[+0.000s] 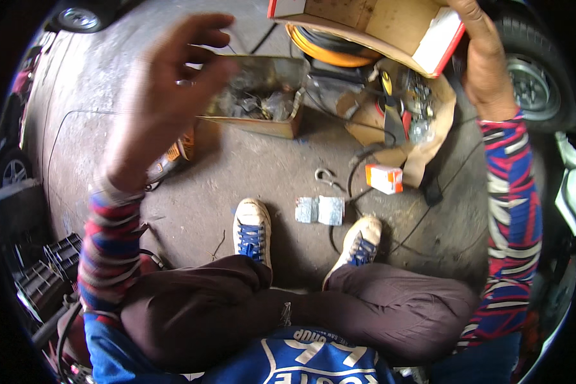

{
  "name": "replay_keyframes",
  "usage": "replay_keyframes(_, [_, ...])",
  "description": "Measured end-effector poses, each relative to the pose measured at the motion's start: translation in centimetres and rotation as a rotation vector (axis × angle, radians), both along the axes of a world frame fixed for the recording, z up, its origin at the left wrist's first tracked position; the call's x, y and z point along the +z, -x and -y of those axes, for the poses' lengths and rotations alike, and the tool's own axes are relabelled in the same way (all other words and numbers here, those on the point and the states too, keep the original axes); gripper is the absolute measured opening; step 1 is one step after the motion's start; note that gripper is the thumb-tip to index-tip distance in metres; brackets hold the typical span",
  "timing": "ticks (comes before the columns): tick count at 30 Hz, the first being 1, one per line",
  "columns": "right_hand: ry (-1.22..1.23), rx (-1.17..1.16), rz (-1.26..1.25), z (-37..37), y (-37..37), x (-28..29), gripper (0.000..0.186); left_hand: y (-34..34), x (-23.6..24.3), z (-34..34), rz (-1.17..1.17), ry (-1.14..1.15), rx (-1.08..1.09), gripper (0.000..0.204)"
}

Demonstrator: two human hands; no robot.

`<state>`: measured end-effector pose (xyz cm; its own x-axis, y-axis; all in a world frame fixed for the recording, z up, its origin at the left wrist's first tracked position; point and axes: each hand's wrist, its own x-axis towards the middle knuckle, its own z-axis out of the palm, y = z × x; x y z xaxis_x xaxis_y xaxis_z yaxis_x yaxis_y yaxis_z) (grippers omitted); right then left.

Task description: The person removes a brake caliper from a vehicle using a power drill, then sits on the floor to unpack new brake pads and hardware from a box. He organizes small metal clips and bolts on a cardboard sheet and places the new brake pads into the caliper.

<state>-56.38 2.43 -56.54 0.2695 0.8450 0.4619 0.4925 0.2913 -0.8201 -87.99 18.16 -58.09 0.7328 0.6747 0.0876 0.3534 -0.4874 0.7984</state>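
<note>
At the top right, my right hand [486, 67] grips the edge of a cardboard box [390, 22] with red and white outer sides. The box is tilted, and its bare brown inside shows. My left hand [173, 89] is raised at the upper left, smeared by motion. Its fingers are bent but apart, and nothing shows plainly between them. Behind and below it stands a metal tray [281, 128] holding small parts and clear plastic bags.
A yellow-handled tool [388, 83] lies on torn cardboard [438, 141]. Near my shoes [252, 233] sit a small orange-and-white box [384, 178], a silvery packet [320, 210] and a metal shackle [326, 177]. An orange cable reel [333, 54], cables and a car wheel [531, 80] are farther off.
</note>
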Motion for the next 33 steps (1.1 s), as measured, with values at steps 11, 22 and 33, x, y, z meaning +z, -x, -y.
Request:
replay_keyframes(11, [-0.112, -0.773, -0.52, 18.6, -6.8, -5.8, 0.058, -5.2, -10.6, 8.6, -0.614, -0.145, -0.979, 0.028])
replay_keyframes(22, [-0.05, -1.27, -0.778, 38.9, 1.5, -15.8, 0.061, -2.4, -27.5, 19.8, -0.573, -0.239, -0.451, 0.044])
replay_keyframes(33, [-0.025, -1.775, -1.142, 46.6, 10.6, -22.8, 0.073, -2.3, -24.9, 19.9, -0.646, 0.126, -0.572, 0.055])
